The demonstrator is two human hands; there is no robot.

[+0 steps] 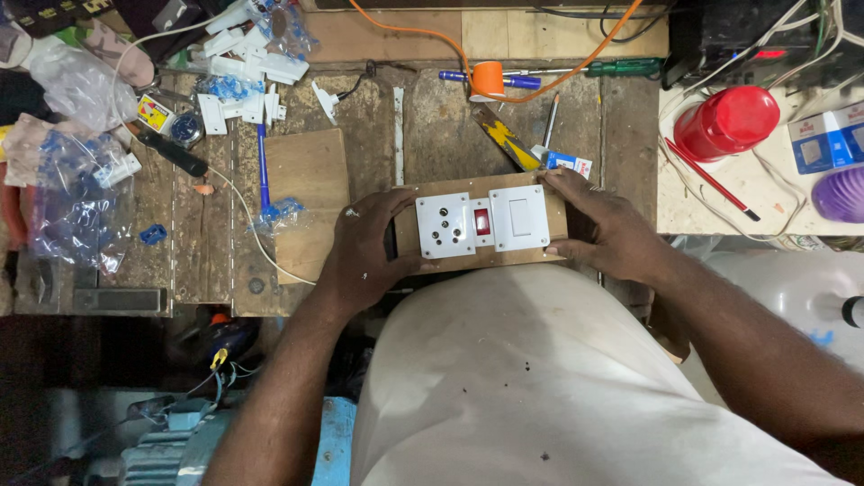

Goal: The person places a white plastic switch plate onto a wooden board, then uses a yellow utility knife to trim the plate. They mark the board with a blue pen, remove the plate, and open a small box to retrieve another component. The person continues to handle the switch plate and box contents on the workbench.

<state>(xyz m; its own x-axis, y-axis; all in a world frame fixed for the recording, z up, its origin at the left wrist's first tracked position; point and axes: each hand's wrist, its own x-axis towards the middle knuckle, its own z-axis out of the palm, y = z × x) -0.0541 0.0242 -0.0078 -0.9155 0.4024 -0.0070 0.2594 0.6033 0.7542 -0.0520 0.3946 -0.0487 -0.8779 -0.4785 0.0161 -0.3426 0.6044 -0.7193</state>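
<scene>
Holding a wooden board [481,256] between both hands, the person keeps it at the near edge of the desk [441,117], just above the lap. Left hand [364,252]: grip closed on the board's left end, thumb over the top face, fingers wrapped round the edge. Right hand [612,229]: grip closed on the right end, fingertips on the far right corner. Between the two grips, on the board's face, sit a white socket [445,225], a red indicator [482,222] and a white switch [519,218], side by side from left to right. Just left of the board lies a second wood piece [306,175]. Far of it lie a yellow-marked tool [504,137], a blue pen [263,166] and an orange cable [432,36]. At far right stands a red cap [727,121].
</scene>
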